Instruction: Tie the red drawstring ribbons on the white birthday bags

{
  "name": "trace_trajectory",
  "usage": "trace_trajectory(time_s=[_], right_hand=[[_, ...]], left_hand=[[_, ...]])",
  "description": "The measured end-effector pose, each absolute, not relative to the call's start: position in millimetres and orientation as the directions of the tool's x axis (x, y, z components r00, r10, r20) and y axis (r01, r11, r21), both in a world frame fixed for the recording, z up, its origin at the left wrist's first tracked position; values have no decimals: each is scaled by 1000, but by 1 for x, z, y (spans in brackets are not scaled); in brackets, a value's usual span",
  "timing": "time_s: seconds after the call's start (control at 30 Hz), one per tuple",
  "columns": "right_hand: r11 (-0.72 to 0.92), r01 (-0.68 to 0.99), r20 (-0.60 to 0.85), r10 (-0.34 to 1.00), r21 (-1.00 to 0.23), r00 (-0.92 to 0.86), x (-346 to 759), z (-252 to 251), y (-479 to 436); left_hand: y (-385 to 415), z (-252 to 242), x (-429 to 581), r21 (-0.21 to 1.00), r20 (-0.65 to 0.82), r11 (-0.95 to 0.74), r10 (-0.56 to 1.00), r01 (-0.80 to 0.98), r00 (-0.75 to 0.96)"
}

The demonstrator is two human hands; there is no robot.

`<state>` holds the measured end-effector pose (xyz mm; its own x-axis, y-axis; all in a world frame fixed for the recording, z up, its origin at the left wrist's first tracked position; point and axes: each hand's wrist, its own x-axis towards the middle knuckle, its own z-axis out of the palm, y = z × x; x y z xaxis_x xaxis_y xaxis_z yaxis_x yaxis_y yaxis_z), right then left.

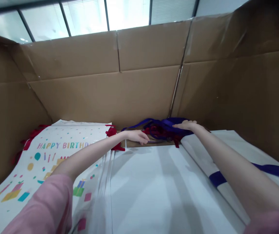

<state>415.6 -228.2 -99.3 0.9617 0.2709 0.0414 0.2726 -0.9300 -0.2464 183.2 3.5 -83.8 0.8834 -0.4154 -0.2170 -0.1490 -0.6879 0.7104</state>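
Note:
Both my arms reach to the far end of a white sheet [154, 182] lying flat before me. My left hand [137, 136] rests there with curled fingers, pinching thin purple ribbon [154, 141] at the sheet's far edge. My right hand [187, 125] lies palm down, fingers stretched out, on a heap of purple ribbon [168, 123] tangled with red ribbon [157, 131]. A brown cardboard strip [149, 143] shows under the ribbons.
A white "HAPPY BIRTHDAY" gift bag [44, 156] with red ribbon handles [32, 135] lies at left. White bags with a purple ribbon [271, 169] lie at right. Tall cardboard walls [120, 91] enclose the area on three sides.

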Motion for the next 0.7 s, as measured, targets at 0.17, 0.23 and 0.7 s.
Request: trace_trajectory(time_s=[0.17,0.23,0.7], right_hand=[[-912,409,-172,400,20,900,361,-109,-214],[-886,461,-118,453,51,884,334,-115,-210],[-253,825,-67,965,-505,254,67,-133,-137]], left_hand=[[10,-79,80,518,-144,-828,-333,-216,932],[18,-76,31,439,-112,-870,-300,-224,947],[114,-121,-208,177,-151,-947,241,266,959]])
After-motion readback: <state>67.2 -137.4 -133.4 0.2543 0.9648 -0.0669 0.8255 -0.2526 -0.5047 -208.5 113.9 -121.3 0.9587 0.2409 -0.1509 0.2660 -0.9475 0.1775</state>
